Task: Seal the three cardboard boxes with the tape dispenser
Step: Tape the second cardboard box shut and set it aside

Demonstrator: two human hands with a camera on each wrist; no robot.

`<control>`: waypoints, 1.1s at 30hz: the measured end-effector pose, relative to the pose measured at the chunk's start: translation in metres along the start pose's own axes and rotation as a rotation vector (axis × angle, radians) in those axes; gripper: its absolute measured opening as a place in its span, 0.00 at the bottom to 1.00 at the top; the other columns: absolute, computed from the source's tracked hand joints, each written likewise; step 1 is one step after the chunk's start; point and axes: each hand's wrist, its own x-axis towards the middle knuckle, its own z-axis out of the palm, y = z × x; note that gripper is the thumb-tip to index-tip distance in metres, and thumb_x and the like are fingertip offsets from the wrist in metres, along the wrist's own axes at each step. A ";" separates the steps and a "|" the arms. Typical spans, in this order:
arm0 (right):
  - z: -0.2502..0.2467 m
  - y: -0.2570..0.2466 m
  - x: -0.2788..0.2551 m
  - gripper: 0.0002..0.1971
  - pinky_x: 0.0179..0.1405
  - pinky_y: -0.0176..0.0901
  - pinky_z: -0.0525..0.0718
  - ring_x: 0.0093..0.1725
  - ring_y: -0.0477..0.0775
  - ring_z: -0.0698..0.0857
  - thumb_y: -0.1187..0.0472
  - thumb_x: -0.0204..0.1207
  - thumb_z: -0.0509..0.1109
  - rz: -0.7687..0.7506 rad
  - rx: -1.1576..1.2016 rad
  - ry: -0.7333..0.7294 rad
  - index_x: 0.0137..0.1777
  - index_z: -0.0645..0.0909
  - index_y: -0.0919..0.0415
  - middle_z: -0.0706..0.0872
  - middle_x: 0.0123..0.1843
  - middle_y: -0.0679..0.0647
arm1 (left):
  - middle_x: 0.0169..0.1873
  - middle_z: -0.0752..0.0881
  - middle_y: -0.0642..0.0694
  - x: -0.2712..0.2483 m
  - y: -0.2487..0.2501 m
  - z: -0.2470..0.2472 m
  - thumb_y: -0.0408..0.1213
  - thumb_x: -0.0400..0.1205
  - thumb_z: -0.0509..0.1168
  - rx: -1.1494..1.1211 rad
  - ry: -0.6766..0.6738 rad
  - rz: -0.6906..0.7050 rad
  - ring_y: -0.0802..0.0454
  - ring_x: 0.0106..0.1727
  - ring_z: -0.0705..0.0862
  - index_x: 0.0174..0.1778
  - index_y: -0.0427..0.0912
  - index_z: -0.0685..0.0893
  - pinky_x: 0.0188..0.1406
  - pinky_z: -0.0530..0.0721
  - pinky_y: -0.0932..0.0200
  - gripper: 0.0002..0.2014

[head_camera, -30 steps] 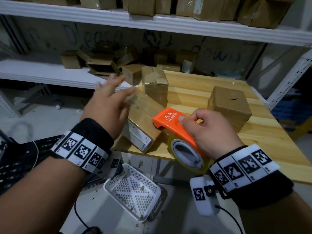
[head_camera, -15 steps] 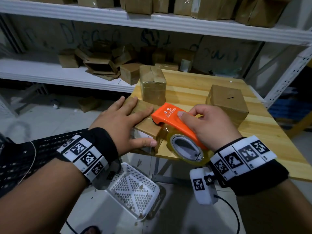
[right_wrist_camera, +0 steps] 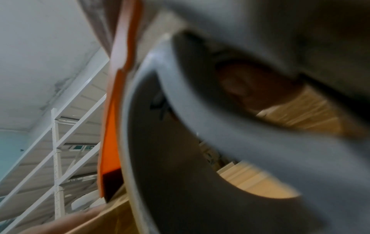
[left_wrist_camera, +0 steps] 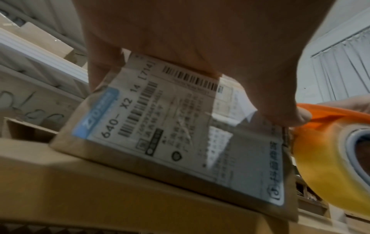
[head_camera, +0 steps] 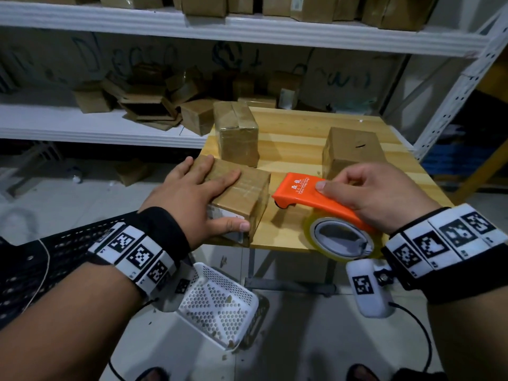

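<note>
Three cardboard boxes sit on the wooden table. The near box lies at the table's front left corner, its side bearing a shipping label. My left hand lies on its top with fingers spread flat and the thumb against the label side. A taller box stands behind it and a third box stands at the right. My right hand grips the orange tape dispenser, whose nose sits just right of the near box. Its yellowish tape roll hangs over the table's front edge.
White metal shelves behind the table hold several more cardboard boxes. A white perforated basket lies on the floor below the table's front edge. A black perforated surface is at the left.
The near box has been laid flat on the table under my left hand. The dispenser has come off the box to its right side.
</note>
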 end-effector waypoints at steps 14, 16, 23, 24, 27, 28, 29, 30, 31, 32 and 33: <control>0.011 -0.021 0.001 0.19 0.40 0.47 0.80 0.43 0.50 0.83 0.32 0.76 0.72 -0.070 -0.556 0.076 0.46 0.85 0.49 0.85 0.42 0.46 | 0.90 0.50 0.50 0.005 0.007 0.008 0.94 0.52 0.38 0.011 0.060 -0.002 0.38 0.89 0.46 0.83 0.78 0.48 0.86 0.57 0.33 0.59; 0.014 -0.028 0.002 0.19 0.41 0.48 0.81 0.43 0.53 0.83 0.32 0.75 0.72 -0.095 -0.618 0.108 0.46 0.84 0.48 0.84 0.40 0.46 | 0.90 0.51 0.50 0.005 0.007 0.009 0.93 0.53 0.39 0.018 0.075 0.001 0.38 0.89 0.47 0.84 0.77 0.49 0.86 0.57 0.33 0.58; 0.024 -0.020 0.010 0.20 0.43 0.52 0.87 0.41 0.55 0.85 0.33 0.75 0.74 0.032 -0.697 0.016 0.44 0.85 0.51 0.85 0.39 0.49 | 0.89 0.55 0.47 0.008 0.004 0.014 0.94 0.54 0.38 0.023 0.120 0.027 0.37 0.89 0.51 0.84 0.76 0.53 0.85 0.59 0.33 0.58; 0.021 -0.019 0.011 0.21 0.42 0.51 0.85 0.40 0.54 0.84 0.32 0.75 0.73 0.031 -0.680 0.028 0.44 0.85 0.51 0.85 0.38 0.49 | 0.89 0.55 0.47 0.008 0.003 0.014 0.94 0.54 0.38 0.024 0.120 0.028 0.37 0.89 0.51 0.84 0.76 0.53 0.85 0.60 0.33 0.58; 0.012 -0.019 0.012 0.21 0.37 0.47 0.77 0.37 0.53 0.80 0.32 0.78 0.69 -0.020 -0.636 0.163 0.45 0.85 0.50 0.82 0.36 0.48 | 0.89 0.54 0.49 0.006 0.005 0.013 0.94 0.53 0.36 0.017 0.115 0.022 0.36 0.88 0.50 0.84 0.76 0.52 0.85 0.59 0.33 0.59; 0.011 -0.018 0.012 0.20 0.35 0.46 0.74 0.37 0.54 0.79 0.34 0.80 0.68 -0.036 -0.620 0.233 0.46 0.84 0.50 0.80 0.35 0.47 | 0.89 0.54 0.49 0.005 0.006 0.012 0.94 0.53 0.36 0.016 0.114 0.017 0.36 0.88 0.50 0.84 0.76 0.52 0.86 0.58 0.34 0.59; 0.012 -0.016 0.012 0.19 0.33 0.46 0.71 0.36 0.55 0.77 0.35 0.81 0.66 -0.047 -0.612 0.292 0.46 0.84 0.49 0.77 0.33 0.47 | 0.89 0.53 0.49 0.004 0.007 0.011 0.94 0.52 0.35 0.019 0.112 0.010 0.37 0.88 0.50 0.84 0.76 0.51 0.86 0.58 0.34 0.59; 0.015 -0.013 0.013 0.18 0.32 0.46 0.69 0.35 0.56 0.76 0.36 0.83 0.63 -0.051 -0.616 0.328 0.47 0.84 0.50 0.76 0.32 0.47 | 0.89 0.52 0.50 0.004 0.009 0.011 0.93 0.52 0.35 0.024 0.111 0.003 0.37 0.88 0.49 0.84 0.76 0.50 0.86 0.58 0.35 0.60; 0.019 -0.009 0.015 0.19 0.31 0.45 0.68 0.33 0.56 0.75 0.38 0.84 0.61 -0.048 -0.625 0.345 0.47 0.84 0.51 0.75 0.32 0.48 | 0.89 0.52 0.50 0.003 0.010 0.011 0.93 0.52 0.34 0.031 0.111 -0.003 0.37 0.88 0.49 0.84 0.76 0.49 0.86 0.58 0.35 0.60; 0.024 -0.005 0.018 0.20 0.30 0.45 0.67 0.33 0.56 0.75 0.40 0.85 0.59 -0.043 -0.632 0.348 0.47 0.84 0.54 0.76 0.32 0.50 | 0.89 0.52 0.50 0.003 0.011 0.011 0.93 0.53 0.34 0.036 0.112 -0.005 0.37 0.88 0.49 0.84 0.76 0.49 0.86 0.59 0.35 0.59; 0.030 0.000 0.021 0.21 0.31 0.46 0.68 0.34 0.57 0.77 0.42 0.86 0.58 -0.040 -0.636 0.345 0.48 0.85 0.55 0.77 0.34 0.52 | 0.89 0.52 0.50 0.003 0.012 0.011 0.93 0.53 0.34 0.041 0.113 -0.006 0.37 0.88 0.50 0.84 0.75 0.48 0.85 0.59 0.34 0.59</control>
